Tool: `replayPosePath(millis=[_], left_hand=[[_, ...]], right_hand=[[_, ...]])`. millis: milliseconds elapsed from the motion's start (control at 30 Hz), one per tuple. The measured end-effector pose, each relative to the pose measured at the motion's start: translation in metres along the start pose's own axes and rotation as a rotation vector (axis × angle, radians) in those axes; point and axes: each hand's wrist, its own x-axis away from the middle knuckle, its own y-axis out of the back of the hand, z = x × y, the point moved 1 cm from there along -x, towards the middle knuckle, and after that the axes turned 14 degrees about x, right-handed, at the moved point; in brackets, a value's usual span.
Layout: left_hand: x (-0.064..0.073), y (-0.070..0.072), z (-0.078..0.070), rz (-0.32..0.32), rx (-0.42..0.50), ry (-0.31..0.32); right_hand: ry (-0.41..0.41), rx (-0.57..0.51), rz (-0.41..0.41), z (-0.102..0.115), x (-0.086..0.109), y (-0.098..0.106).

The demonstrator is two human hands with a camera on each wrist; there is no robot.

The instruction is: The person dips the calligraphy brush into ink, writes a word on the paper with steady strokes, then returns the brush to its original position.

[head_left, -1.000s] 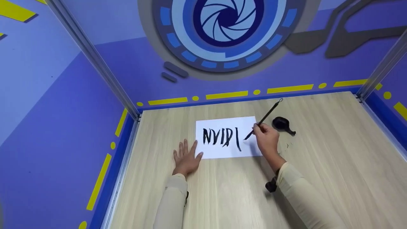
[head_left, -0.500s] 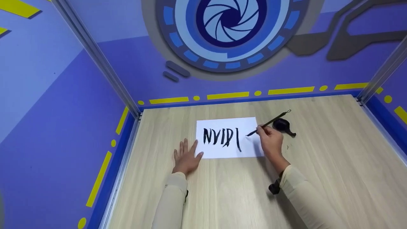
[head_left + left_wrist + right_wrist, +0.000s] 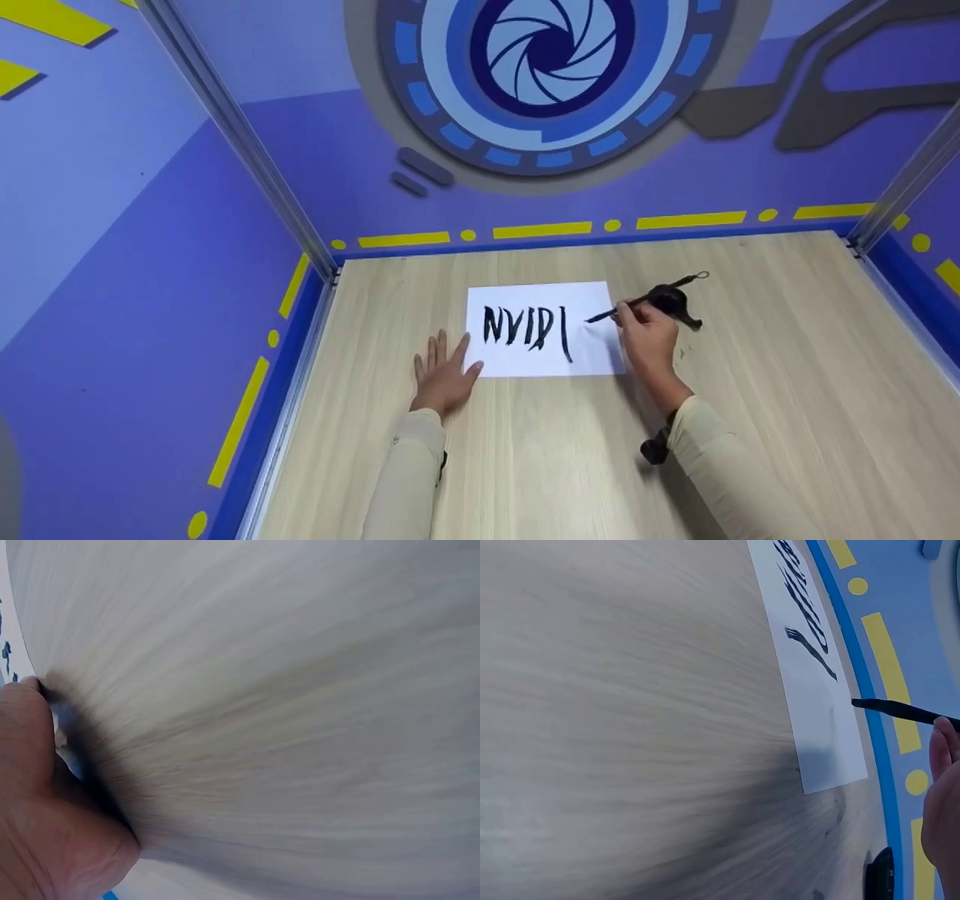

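L. hand (image 3: 444, 381), fingers spread, rests on wood-grain table (image 3: 525, 457) w/ thumb on L. edge of white paper (image 3: 596, 360). R. hand (image 3: 651, 346) pinches black brush (image 3: 604, 316); tip at paper's R. part, beside black lettering (image 3: 529, 326), contact unclear. Black dish (image 3: 670, 303) sits R. of paper, partly behind shaft in head view.

Paper (image 3: 553, 330) in all views (head highest)
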Motion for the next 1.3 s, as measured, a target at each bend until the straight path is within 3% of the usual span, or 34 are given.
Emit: replayPosePath(millis=[167, 400, 633, 700, 933, 1300], left_hand=[[-0.003, -0.002, -0.001, 0.020, 0.003, -0.009], [-0.002, -0.001, 0.002, -0.008, -0.002, 0.005], [-0.001, -0.003, 0.004, -0.006, -0.010, 0.003], [-0.002, -0.002, 0.004, -0.004, -0.013, 0.000], [-0.004, -0.002, 0.002, 0.003, -0.017, -0.002], [-0.004, -0.001, 0.001, 0.015, -0.030, 0.014]], right_hand=[[-0.019, -0.023, -0.057, -0.004, 0.000, 0.000], [-0.023, -0.036, -0.047, -0.002, -0.001, -0.005], [-0.176, -0.209, -0.029, 0.006, -0.007, 0.000], [-0.188, -0.214, -0.031, 0.007, -0.007, 0.001], [-0.175, -0.187, -0.043, 0.008, -0.004, 0.003], [-0.069, -0.044, -0.031, 0.007, -0.002, -0.003]])
